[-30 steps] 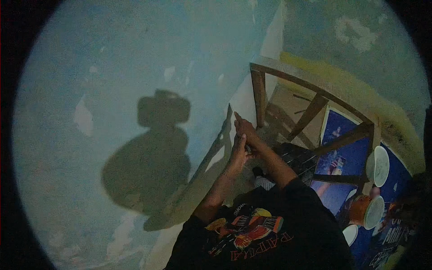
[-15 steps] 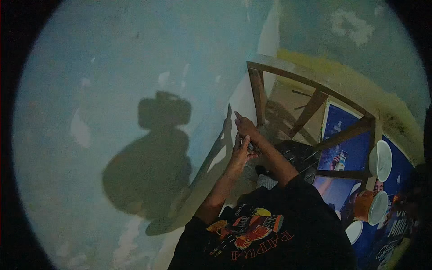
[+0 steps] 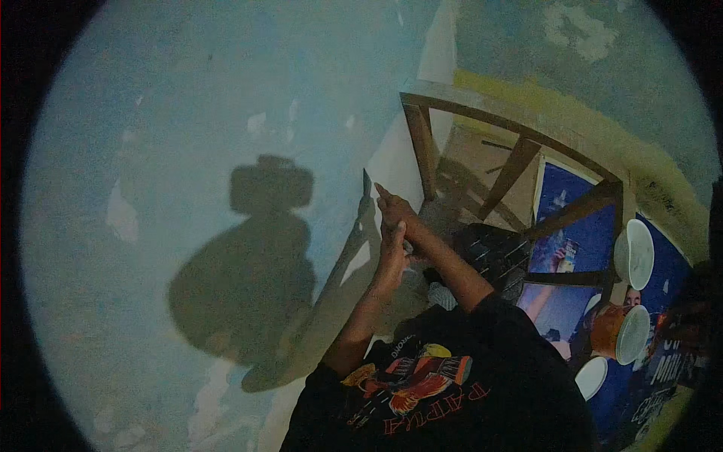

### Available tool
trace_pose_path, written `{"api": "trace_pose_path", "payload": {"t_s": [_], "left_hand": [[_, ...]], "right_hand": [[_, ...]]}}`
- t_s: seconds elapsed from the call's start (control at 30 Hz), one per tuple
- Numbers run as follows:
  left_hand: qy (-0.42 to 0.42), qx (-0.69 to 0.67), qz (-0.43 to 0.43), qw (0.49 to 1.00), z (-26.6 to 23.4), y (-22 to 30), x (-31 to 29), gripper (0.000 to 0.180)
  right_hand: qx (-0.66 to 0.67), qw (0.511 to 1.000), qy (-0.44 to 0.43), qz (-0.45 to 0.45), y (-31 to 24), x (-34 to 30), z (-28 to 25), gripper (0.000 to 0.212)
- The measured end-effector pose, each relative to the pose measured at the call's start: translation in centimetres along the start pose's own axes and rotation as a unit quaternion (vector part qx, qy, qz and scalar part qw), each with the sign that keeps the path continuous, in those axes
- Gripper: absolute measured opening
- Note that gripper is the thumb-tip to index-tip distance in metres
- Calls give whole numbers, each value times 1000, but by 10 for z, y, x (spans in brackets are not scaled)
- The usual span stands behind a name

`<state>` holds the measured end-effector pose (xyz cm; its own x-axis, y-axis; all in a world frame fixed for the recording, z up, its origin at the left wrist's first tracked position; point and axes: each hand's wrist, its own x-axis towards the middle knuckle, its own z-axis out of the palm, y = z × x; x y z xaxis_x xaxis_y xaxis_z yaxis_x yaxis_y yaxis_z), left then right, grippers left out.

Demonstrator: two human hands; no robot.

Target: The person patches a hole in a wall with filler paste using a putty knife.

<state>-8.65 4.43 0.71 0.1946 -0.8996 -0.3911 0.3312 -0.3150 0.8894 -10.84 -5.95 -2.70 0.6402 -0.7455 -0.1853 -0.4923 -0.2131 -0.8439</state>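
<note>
My right hand (image 3: 397,210) reaches up beside the pale blue wall (image 3: 188,113), its index finger stretched along and the other fingers curled out of sight. Just past that fingertip a thin dark pointed shape (image 3: 367,183) lies against the wall; whether it is a blade or a shadow I cannot tell. My left hand (image 3: 392,255) closes in against the heel and wrist of the right, thumb uppermost. A small grey bit (image 3: 407,247) shows between left hand and right wrist, too little to name. What either palm holds is hidden.
A brown wooden frame (image 3: 520,135) with cross bars stands to the right. Beyond it are white tubs (image 3: 639,255), an orange tub (image 3: 608,331) and blue printed posters (image 3: 576,226). A dark slatted seat (image 3: 489,260) is near my legs. My shadow (image 3: 245,282) falls on the wall.
Both hands have shifted slightly left and up in the picture, along with the frame and tubs as the view moves. My left fingers, spread below the right wrist before, are now drawn in against it.
</note>
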Motion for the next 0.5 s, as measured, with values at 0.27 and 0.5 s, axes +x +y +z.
{"api": "trace_pose_path", "payload": {"t_s": [0.27, 0.5], "left_hand": [[-1, 7, -29, 1000, -1, -5, 11, 71], [22, -12, -44, 999, -1, -14, 9, 70]], "right_hand": [[-38, 998, 45, -2, 7, 12, -6, 44], [56, 995, 83, 7, 3, 2, -2, 41]]}}
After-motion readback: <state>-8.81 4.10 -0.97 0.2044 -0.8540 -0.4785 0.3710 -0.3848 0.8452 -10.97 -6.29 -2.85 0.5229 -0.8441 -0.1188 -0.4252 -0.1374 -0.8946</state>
